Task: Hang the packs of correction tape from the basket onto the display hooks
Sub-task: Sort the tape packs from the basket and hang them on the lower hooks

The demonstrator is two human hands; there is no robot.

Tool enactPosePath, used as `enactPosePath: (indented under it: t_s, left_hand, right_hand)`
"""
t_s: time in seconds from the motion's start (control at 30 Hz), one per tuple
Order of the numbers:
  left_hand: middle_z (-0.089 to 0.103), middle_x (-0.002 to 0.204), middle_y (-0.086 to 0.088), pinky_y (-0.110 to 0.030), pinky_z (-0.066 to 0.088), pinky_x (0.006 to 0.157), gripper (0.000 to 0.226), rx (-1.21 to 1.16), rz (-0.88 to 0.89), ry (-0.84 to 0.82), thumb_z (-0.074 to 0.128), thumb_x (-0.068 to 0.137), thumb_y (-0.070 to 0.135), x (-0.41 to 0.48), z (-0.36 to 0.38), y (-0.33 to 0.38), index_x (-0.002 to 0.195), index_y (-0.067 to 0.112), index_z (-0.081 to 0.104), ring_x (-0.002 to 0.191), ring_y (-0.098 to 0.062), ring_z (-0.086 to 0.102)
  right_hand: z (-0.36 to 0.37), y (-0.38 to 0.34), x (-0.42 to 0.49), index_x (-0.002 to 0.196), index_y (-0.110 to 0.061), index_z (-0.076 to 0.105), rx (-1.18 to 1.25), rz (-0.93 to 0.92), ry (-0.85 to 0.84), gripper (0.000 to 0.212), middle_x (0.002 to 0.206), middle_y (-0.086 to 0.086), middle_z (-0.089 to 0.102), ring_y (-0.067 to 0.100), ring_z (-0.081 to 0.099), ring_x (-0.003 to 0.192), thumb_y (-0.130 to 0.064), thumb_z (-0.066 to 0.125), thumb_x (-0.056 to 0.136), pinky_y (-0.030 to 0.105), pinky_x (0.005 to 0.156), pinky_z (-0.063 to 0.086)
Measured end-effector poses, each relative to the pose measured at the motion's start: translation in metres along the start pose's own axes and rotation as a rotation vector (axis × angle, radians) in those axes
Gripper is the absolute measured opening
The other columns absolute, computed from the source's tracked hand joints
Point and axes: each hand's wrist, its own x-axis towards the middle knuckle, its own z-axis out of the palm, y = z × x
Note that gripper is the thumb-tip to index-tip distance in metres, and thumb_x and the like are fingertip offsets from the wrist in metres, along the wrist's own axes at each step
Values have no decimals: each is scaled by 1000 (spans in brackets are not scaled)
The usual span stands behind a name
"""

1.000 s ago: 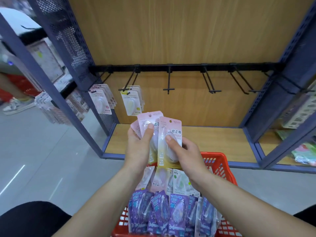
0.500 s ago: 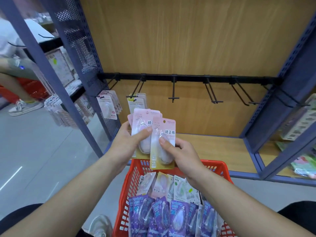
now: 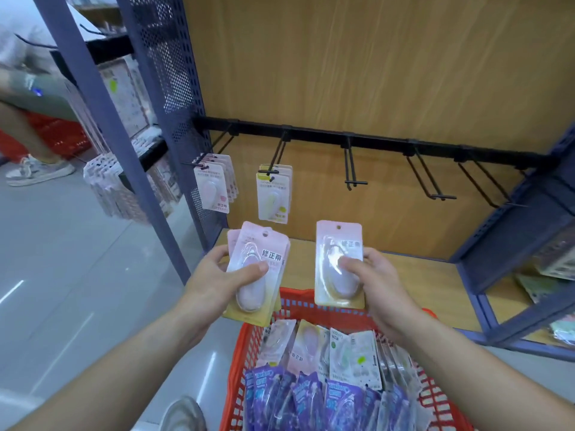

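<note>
My left hand (image 3: 217, 284) grips a small stack of pink correction tape packs (image 3: 256, 269), thumb across the front pack. My right hand (image 3: 378, 284) holds a single pink pack (image 3: 337, 244) upright, apart from the stack. Both are above the far rim of the red basket (image 3: 292, 306), which holds several more packs, purple ones (image 3: 298, 402) nearest me. On the black rail (image 3: 373, 143), the leftmost hook carries pink packs (image 3: 213, 188) and the second hook carries yellow packs (image 3: 273, 194). The middle hook (image 3: 353, 178) and two hooks to its right (image 3: 435, 191) are bare.
A wooden shelf board (image 3: 420, 275) lies below the hooks. Blue perforated uprights (image 3: 168, 88) frame the bay on both sides. Neighbouring racks hold other goods at left (image 3: 124, 188) and right (image 3: 557, 259). Another person's leg and shoe (image 3: 37, 169) are at far left. My own shoe (image 3: 183, 415) is beside the basket.
My right hand pulled one pink pack off the stack and moved it right, so the two hands are now apart. The view came closer to the hooks.
</note>
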Motion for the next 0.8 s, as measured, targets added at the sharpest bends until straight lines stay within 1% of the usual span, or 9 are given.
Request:
enactPosePath:
  t_s: [0.07, 0.13, 0.2, 0.27, 0.33, 0.47, 0.6, 0.7, 0.8]
  left_hand:
    - [79, 101, 7, -41, 60, 81, 72, -8, -1, -6, 94, 55, 40, 3, 0, 0, 120, 26, 67, 89, -16, 77]
    - [79, 99, 8, -41, 59, 80, 67, -21, 14, -16, 95, 59, 36, 8, 5, 5, 119, 25, 66, 87, -15, 77]
    - [79, 99, 8, -41, 59, 83, 57, -42, 24, -29, 93, 70, 29, 13, 14, 9, 119, 24, 65, 87, -14, 77]
    - [79, 101, 8, -41, 59, 87, 55, -50, 32, -46, 92, 72, 27, 16, 22, 13, 119, 23, 65, 90, -14, 77]
    - [79, 103, 8, -40, 59, 87, 57, -43, 31, -54, 92, 70, 28, 21, 31, 14, 120, 22, 65, 92, -14, 77]
    - [79, 102, 7, -34, 57, 78, 44, -51, 35, -48, 84, 80, 20, 29, 43, 14, 120, 20, 65, 91, -14, 77]
    - [79, 101, 8, -34, 58, 80, 42, -36, 30, -48, 83, 81, 20, 36, 50, 13, 120, 21, 66, 90, -13, 77]
    - [79, 97, 13, -24, 55, 70, 37, -25, 34, -46, 82, 83, 20, 37, 51, 11, 116, 24, 65, 85, -8, 76]
    - [78, 93, 15, -19, 54, 64, 33, -33, 38, -53, 81, 84, 18, 38, 53, 10, 112, 26, 65, 81, -7, 76]
  right_hand:
    - [-11, -7, 21, 107, -12, 64, -54, -34, 57, 12, 95, 4, 78, 19, 72, 80, -13, 68, 96, 29, 67, 51]
    - [-19, -15, 40, 109, -16, 63, -92, -71, 80, 14, 98, 2, 79, 19, 74, 83, -15, 69, 96, 27, 64, 52]
    - [-25, -22, 58, 112, -18, 61, -114, -103, 79, 18, 99, 0, 79, 19, 75, 87, -16, 70, 96, 31, 71, 54]
    - [-28, -25, 72, 115, -19, 61, -134, -105, 72, 21, 102, 1, 79, 20, 74, 90, -19, 70, 97, 32, 72, 52]
    - [-28, -26, 85, 118, -21, 62, -149, -88, 58, 23, 105, 0, 78, 19, 73, 90, -21, 69, 97, 28, 66, 47]
    - [-24, -21, 98, 121, -22, 61, -150, -89, 58, 24, 106, -2, 78, 16, 73, 91, -22, 68, 98, 26, 65, 47]
    - [-22, -19, 102, 122, -21, 61, -167, -111, 54, 25, 105, -6, 77, 10, 74, 92, -23, 67, 98, 25, 72, 50]
    - [-23, -16, 102, 123, -23, 60, -187, -95, 69, 24, 107, -8, 76, 6, 73, 93, -25, 65, 99, 20, 71, 50]
    - [-22, -13, 102, 124, -24, 59, -201, -90, 83, 24, 110, -9, 74, 6, 71, 97, -28, 63, 101, 21, 72, 49]
